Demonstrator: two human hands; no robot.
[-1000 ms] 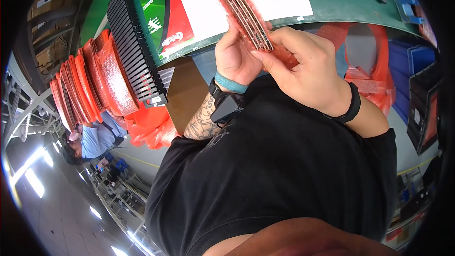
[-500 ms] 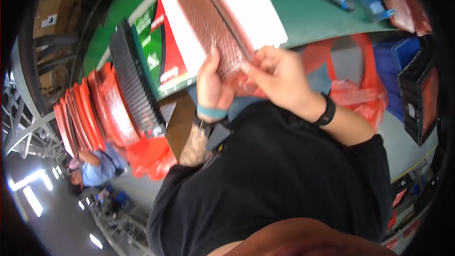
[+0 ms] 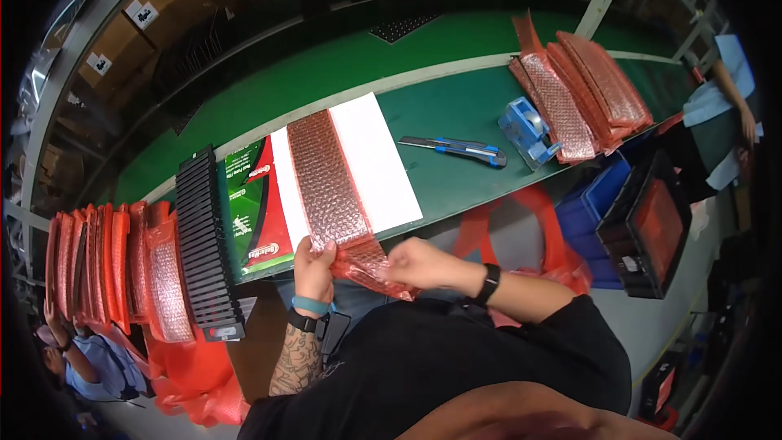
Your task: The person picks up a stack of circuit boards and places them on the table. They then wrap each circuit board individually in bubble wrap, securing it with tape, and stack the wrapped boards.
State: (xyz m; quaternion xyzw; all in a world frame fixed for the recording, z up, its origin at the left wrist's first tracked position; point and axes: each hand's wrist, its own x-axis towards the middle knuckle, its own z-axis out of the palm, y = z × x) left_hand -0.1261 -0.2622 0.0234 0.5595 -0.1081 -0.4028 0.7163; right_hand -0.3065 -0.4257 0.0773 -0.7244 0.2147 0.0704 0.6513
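Note:
A long red bubble-wrap sleeve (image 3: 330, 175) lies across a white sheet (image 3: 383, 155) on the green table, its near end hanging over the edge toward me. At that end my left hand (image 3: 314, 273) closes on the left corner, thumb on top. My right hand (image 3: 428, 265) is closed on the right side of the loose end, the plastic pinched in its fingers. The wrap looks creased between the hands. Whatever the sleeve contains, if anything, is hidden. Left of it lies a green and red printed sheet (image 3: 252, 212).
A black ribbed strip (image 3: 208, 253) and a row of red bubble-wrapped pieces (image 3: 122, 261) stand left. Rightward lie a utility knife (image 3: 464, 151), blue tape dispenser (image 3: 525, 132) and more red sleeves (image 3: 590, 98). Below are blue bins (image 3: 590, 204) and a black crate (image 3: 652, 232). Two people are nearby.
The sleeve, raised toward me before, now lies flat on the white sheet. Both hands are lower at its near end. The view has shifted, showing more of the table.

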